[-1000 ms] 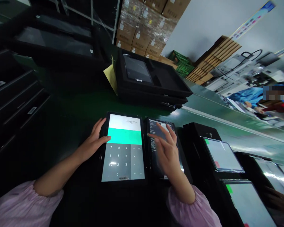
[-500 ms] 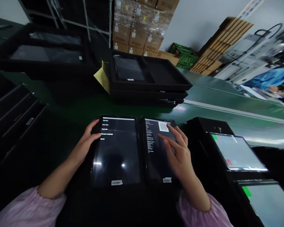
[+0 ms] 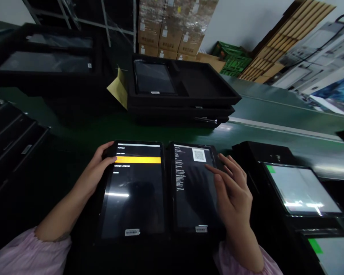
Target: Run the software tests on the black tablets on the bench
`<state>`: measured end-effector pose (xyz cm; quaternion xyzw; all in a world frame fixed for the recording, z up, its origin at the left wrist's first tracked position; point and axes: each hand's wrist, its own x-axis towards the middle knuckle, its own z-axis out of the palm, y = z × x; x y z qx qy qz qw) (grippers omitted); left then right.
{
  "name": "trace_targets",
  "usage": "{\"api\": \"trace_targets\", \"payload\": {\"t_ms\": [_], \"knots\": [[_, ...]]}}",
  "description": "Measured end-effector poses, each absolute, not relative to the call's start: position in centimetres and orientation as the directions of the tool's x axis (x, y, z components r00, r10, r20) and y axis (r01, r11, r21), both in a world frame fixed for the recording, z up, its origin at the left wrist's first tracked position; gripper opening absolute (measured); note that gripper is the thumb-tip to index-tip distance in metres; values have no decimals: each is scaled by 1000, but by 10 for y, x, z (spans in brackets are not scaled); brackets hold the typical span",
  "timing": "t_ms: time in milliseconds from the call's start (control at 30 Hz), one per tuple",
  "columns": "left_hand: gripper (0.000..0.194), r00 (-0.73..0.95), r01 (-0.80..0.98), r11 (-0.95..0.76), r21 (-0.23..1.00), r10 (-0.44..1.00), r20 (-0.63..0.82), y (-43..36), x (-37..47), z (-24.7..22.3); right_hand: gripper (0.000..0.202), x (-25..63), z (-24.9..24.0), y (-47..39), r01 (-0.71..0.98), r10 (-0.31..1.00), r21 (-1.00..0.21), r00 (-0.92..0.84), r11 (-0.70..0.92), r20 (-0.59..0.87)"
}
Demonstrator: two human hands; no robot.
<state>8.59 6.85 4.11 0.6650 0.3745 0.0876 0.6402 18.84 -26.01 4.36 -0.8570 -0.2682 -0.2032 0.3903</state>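
Note:
Two dark tablets with lit screens lie side by side in front of me. The left tablet [image 3: 134,202] shows a short menu with one row highlighted in orange. My left hand [image 3: 99,164] grips its left edge, thumb on the glass at the orange row, fingers along the side. The right tablet [image 3: 193,198] shows lines of text and a white QR code. Over its right side hovers my right hand [image 3: 233,191], index finger stretched out and the other fingers loosely apart, holding nothing. Whether the fingertip touches the glass I cannot tell. Both tablets carry a barcode label near the bottom.
Stacked black trays [image 3: 186,101] stand behind, one tablet [image 3: 154,78] in the top one, with a yellow paper [image 3: 119,89] beside it. More trays [image 3: 94,65] sit at left. On the right lie white-screened tablets [image 3: 304,187] with green corners. Cartons [image 3: 172,36] are piled beyond.
A row on the left tablet's menu has turned orange under my left thumb. My right hand has moved right and down, uncovering the QR code. The view has shifted slightly.

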Motion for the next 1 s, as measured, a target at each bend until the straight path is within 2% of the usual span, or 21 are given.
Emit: {"api": "trace_targets", "payload": {"t_ms": [433,500,600,667,900,1000], "knots": [[53,702,332,92,939,641,-311,70,86,33,28,190,41,-263,616,322,-598,784,-513,531],[53,712,326,86,942,632,-304,71,86,32,28,189,43,-263,651,394,-556,758,-517,521],[55,719,322,89,942,625,-305,72,86,29,26,185,46,-261,740,605,-489,666,-463,436],[58,717,316,97,944,627,-304,72,85,28,26,183,46,-259,770,694,-479,614,-422,376],[61,751,315,133,940,570,-333,68,80,30,28,179,43,-258,779,726,-467,595,-418,343],[73,756,386,87,918,541,-369,67,79,32,27,179,43,-258,790,740,-457,580,-409,341]]}}
